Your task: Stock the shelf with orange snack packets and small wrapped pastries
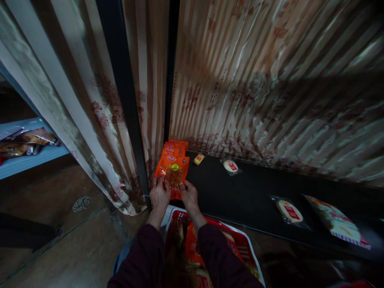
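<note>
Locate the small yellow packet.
Head view, left of centre: the small yellow packet lies on the black shelf, between the orange packs and a round packet.

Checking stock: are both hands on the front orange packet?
Yes, left hand and right hand both pinch the orange packet near its bottom.

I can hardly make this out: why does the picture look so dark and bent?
Head view: dim overall, brightest on the orange packet held by the left hand and right hand; the black shelf swallows detail; a broad shadow crosses the striped wall; the wide lens bows straight lines near the edges, where things smear.
</note>
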`<state>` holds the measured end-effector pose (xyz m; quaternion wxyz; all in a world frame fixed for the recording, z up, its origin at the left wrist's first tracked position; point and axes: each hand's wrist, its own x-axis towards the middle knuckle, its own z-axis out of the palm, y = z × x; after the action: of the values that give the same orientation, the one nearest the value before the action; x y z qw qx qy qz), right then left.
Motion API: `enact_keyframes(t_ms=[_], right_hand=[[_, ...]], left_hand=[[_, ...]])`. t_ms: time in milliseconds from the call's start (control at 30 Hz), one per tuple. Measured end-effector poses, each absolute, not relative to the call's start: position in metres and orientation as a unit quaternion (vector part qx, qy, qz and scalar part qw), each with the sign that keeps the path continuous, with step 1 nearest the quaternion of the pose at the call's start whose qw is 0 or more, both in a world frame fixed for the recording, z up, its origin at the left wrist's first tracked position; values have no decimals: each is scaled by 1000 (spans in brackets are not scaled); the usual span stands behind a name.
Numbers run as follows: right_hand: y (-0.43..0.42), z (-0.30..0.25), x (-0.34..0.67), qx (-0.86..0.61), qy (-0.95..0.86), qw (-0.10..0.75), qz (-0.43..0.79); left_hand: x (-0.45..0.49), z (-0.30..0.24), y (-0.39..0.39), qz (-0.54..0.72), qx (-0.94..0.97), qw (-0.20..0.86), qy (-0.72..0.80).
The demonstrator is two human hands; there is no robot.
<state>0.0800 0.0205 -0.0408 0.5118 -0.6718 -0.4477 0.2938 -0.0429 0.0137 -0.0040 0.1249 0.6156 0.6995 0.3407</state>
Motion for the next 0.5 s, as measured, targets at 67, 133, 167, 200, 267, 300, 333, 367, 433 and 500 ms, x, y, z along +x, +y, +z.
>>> enact_keyframes(t_ms=[67,133,167,200,267,300,333,367,433,500], right_hand=[[22,-40,79,-673,-457,506,286],[23,-38,79,-678,-466,498,274],[23,-37,79,-682,-470,493,266],[23,-36,79,-687,-473,488,257],[24,-33,78,-696,-482,476,238],[24,-32,78,-700,-487,470,230],[24,-30,77,-703,-492,464,223],[25,-29,77,-705,-497,457,216],[25,-27,74,-709,-507,445,204],[26,-26,72,-712,-517,433,194]], left_hand=[[-42,-7,15,351,612,118,699],[-42,-10,16,356,613,106,697],[-42,-11,17,357,616,98,695],[-41,-12,18,358,619,88,693],[-41,-15,19,362,622,73,691],[-41,-15,19,363,622,69,690],[-41,-16,20,365,620,69,691],[-41,-16,20,365,618,70,693],[-41,-16,21,365,611,72,699],[-40,-16,22,360,602,72,709]])
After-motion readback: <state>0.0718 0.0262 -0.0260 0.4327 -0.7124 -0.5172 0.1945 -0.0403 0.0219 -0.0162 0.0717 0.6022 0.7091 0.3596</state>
